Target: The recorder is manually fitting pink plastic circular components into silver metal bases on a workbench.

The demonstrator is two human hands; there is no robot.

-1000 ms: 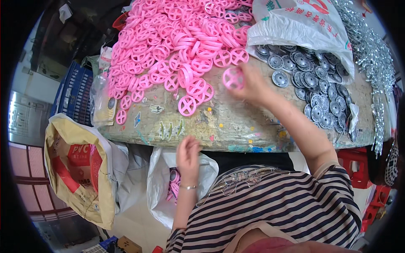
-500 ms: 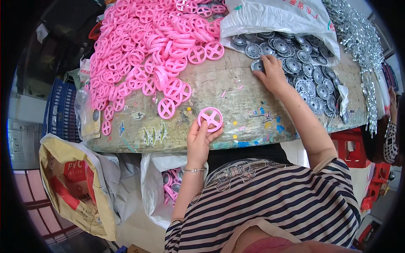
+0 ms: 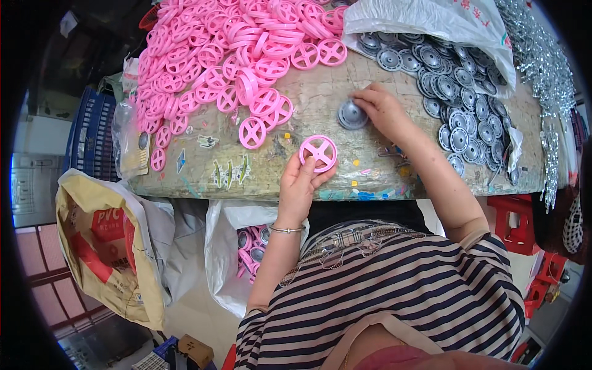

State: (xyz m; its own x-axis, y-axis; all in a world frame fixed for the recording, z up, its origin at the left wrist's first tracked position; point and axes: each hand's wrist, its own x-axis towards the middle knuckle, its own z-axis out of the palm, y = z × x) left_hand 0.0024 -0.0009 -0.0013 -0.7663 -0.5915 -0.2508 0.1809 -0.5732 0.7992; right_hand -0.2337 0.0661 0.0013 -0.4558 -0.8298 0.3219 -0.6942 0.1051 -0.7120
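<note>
My left hand (image 3: 298,184) grips a pink plastic wheel ring (image 3: 318,144) with a cross of spokes, held near the front edge of the table. Between the thumb and fingers of my right hand (image 3: 381,110) is a grey round wheel disc (image 3: 352,115), slightly blurred, above the table and a little to the right of the ring. The ring and the disc are apart. A big heap of pink wheel rings (image 3: 216,49) covers the far left of the table. Many grey discs (image 3: 453,86) spill out of a white woven sack (image 3: 425,20) at the far right.
Silver tinsel (image 3: 536,74) hangs along the table's right side. Below the front edge, a white bag (image 3: 223,259) holds pink wheels with grey centres, and a tan paper sack (image 3: 74,259) stands open beside it. A red stool (image 3: 513,223) is at the right. Small scraps dot the tabletop (image 3: 308,117).
My right hand has left the pile of grey discs and moved left, bringing one disc toward the pink ring. My left hand still holds the same ring. The whole view has shifted slightly.
</note>
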